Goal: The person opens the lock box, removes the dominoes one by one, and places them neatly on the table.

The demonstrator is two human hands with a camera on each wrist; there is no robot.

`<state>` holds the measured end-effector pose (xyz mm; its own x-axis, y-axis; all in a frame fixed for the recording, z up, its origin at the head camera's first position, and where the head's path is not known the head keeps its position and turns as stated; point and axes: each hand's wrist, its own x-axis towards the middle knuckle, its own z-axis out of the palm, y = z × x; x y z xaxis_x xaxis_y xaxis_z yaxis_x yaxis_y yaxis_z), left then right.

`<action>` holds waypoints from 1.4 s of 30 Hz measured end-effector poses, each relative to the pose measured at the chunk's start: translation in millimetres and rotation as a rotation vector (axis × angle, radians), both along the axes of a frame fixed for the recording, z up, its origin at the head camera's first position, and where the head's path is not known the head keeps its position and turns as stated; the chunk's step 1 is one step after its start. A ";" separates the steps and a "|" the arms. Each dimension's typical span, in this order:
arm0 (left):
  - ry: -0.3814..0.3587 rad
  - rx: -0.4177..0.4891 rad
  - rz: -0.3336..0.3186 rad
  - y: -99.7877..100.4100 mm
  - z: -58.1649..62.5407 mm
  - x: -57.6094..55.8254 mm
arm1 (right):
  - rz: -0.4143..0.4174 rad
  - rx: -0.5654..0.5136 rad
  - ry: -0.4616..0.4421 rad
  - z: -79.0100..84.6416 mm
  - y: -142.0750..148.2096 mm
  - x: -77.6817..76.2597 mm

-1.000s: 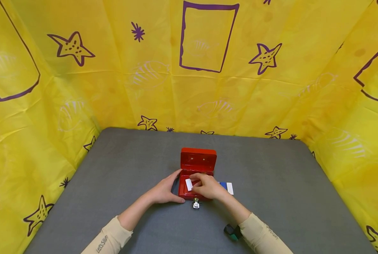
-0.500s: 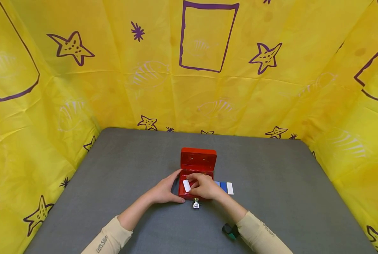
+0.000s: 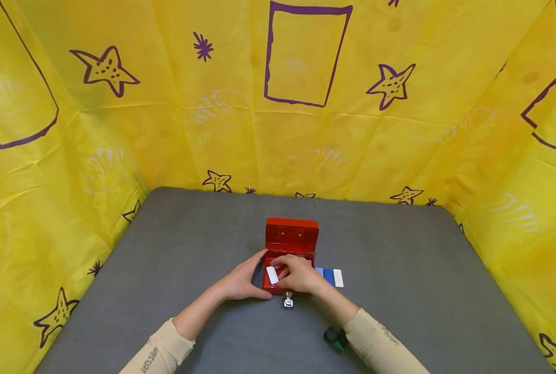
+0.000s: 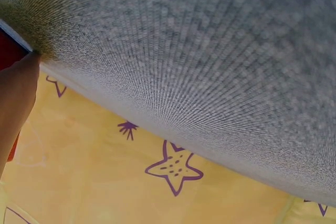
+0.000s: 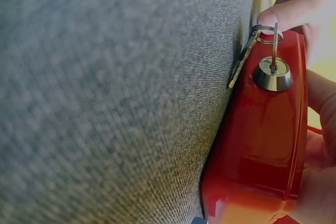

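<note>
A small red cash box [image 3: 294, 242] stands on the table with its lid raised. My left hand [image 3: 240, 279] holds the box by its left side, thumb at the front corner and fingers at the back corner. Over the inside, my right hand [image 3: 300, 275] pinches a small white rectangular piece [image 3: 272, 275], tilted near the left wall. The right wrist view shows the front of the box with a silver lock [image 5: 273, 80], a key in it and a second key [image 5: 243, 61] on the ring. Most of the box's inside is hidden by my right hand.
Right of the box lie flat light blue, dark blue [image 3: 328, 277] and white [image 3: 338, 278] rectangles, side by side. A dark device [image 3: 336, 338] sits at my right wrist. The grey table [image 3: 203, 228] is enclosed by yellow patterned cloth [image 3: 240, 135].
My right hand has shifted slightly left with the white piece, toward the left side of the box. More of the light blue rectangle shows now. My left hand and the box have not moved.
</note>
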<state>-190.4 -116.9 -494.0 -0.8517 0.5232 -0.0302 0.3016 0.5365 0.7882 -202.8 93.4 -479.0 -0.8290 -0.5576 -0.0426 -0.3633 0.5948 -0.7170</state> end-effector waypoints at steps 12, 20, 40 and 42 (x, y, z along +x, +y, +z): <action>-0.025 0.008 0.002 -0.3 -2.4 -1.0 | -0.011 0.035 0.028 -2.9 -5.5 -2.5; -0.022 -0.007 0.003 0.3 -2.2 -0.9 | -0.002 0.026 0.026 -2.4 -4.7 -2.5; -0.040 -0.012 0.024 0.5 -1.4 3.2 | -0.020 0.028 0.078 1.2 5.5 2.7; -0.041 -0.016 0.023 0.5 -0.5 3.3 | -0.026 0.022 0.079 0.6 7.3 2.6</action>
<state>-187.1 -116.4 -494.6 -0.8616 0.5023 -0.0733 0.2566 0.5557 0.7908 -200.3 100.7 -478.5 -0.8446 -0.5352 0.0119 -0.4023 0.6200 -0.6736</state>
